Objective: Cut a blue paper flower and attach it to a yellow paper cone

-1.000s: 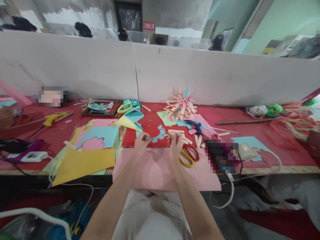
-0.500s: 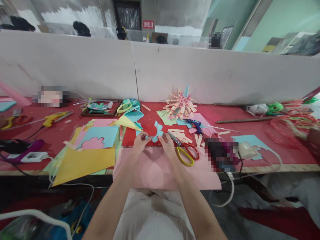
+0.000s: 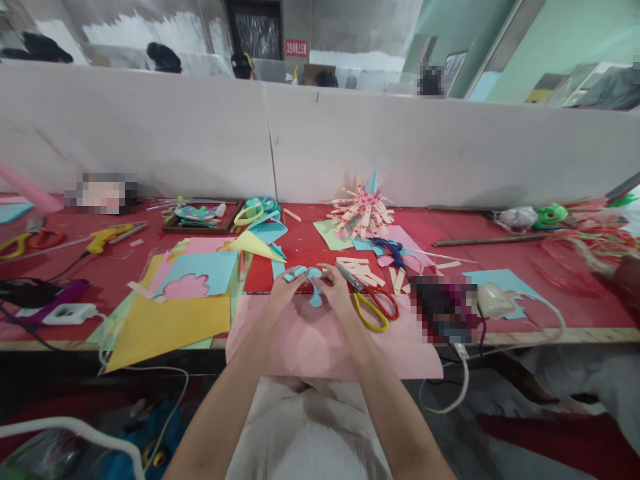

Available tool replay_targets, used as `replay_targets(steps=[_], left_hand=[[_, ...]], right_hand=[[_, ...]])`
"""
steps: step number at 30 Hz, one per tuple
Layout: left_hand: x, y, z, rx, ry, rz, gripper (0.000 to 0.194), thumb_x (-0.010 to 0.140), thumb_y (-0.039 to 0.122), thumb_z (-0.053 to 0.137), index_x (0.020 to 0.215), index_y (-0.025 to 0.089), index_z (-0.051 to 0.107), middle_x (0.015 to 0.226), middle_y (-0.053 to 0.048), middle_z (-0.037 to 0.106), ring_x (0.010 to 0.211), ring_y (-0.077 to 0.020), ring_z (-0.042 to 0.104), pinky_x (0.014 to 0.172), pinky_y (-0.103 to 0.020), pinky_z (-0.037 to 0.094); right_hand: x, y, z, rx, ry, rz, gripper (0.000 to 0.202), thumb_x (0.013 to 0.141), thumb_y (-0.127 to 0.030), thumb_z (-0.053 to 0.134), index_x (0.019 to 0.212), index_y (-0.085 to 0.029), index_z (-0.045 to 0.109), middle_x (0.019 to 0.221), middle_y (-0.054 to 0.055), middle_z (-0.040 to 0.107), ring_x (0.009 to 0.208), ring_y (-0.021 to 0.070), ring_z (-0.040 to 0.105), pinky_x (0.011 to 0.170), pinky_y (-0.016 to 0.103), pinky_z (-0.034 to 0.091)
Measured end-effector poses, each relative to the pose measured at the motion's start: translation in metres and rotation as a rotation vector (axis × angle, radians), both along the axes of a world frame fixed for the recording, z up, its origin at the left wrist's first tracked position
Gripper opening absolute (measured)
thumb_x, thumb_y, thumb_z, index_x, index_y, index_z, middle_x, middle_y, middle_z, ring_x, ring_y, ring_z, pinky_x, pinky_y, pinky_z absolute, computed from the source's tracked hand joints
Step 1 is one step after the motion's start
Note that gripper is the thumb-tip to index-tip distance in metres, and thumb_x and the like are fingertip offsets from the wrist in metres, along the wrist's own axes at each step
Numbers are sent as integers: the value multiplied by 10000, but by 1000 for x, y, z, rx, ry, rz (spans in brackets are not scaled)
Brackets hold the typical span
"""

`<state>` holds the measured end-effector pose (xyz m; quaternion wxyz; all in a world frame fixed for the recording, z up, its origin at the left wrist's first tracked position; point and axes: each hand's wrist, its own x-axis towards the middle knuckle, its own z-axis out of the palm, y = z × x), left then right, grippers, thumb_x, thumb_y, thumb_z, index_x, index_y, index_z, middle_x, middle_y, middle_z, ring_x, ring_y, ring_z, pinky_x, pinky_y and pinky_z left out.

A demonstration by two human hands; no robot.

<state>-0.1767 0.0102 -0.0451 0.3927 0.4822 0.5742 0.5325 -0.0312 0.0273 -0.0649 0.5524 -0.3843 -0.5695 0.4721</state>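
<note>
Between my hands is a light blue paper cutout [image 3: 315, 300] with rounded, scalloped edges, held over the near edge of a red sheet. My left hand [image 3: 283, 289] is closed, pinching a curled blue part of it at the fingertips. From the other side, my right hand [image 3: 336, 289] pinches the blue paper between thumb and fingers. Whether this is one piece or two, I cannot tell. Just right of my right hand lie scissors [image 3: 371, 308] with one red and one yellow handle. Beneath my hands a pink paper sheet [image 3: 330, 347] covers the table's front edge.
Left are stacked coloured papers [image 3: 185, 320], a yellow glue gun [image 3: 109, 237] and a brown tray [image 3: 200, 227]. A spiky pink paper figure [image 3: 367, 207] stands behind, near pale paper strips [image 3: 361, 272] and a blue glue gun [image 3: 391, 249]. A white partition [image 3: 200, 140] closes the back.
The blue cutout, which stood upright between my fingertips, is now lower and hangs toward me, with a curled part showing at my left fingers. My hands have turned slightly and stayed close together.
</note>
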Motion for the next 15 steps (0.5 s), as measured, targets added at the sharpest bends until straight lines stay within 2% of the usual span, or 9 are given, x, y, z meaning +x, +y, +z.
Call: replay_targets(steps=[3, 6, 9, 12, 15], left_hand=[[-2, 0, -1, -13, -20, 75, 276, 608, 411, 682, 734, 171, 635, 665, -8, 652, 678, -172, 603, 650, -281, 484], [-5, 0, -1, -22, -22, 133, 308, 616, 453, 675, 734, 169, 653, 649, -18, 668, 668, -184, 620, 641, -285, 489], [-6, -1, 0, 16, -28, 124, 314, 665, 481, 631, 717, 173, 662, 672, -35, 698, 688, -197, 646, 681, -297, 500], [-7, -1, 2, 72, -24, 80, 334, 700, 501, 596, 751, 180, 673, 708, -41, 719, 718, -202, 664, 714, -298, 507], [-7, -1, 2, 63, 13, 43, 360, 707, 529, 584, 743, 180, 666, 719, -49, 725, 732, -208, 670, 708, -292, 504]], right_hand=[[-1, -4, 4, -29, -52, 8, 387, 701, -360, 650, 1048, -199, 590, 760, 13, 630, 706, 159, 583, 690, 284, 474], [-1, -6, 7, -62, -145, 39, 324, 679, -394, 655, 929, -190, 616, 818, 22, 648, 730, 163, 588, 693, 280, 466], [0, -6, 7, -80, -186, 65, 261, 688, -427, 628, 777, -182, 608, 746, 12, 637, 678, 157, 572, 650, 273, 455], [1, -5, 9, -79, -121, -6, 255, 695, -431, 620, 728, -182, 575, 669, -5, 614, 635, 151, 568, 656, 278, 454], [4, -7, 17, -76, -60, -82, 243, 695, -417, 621, 704, -184, 553, 631, -11, 605, 607, 145, 565, 653, 275, 450]])
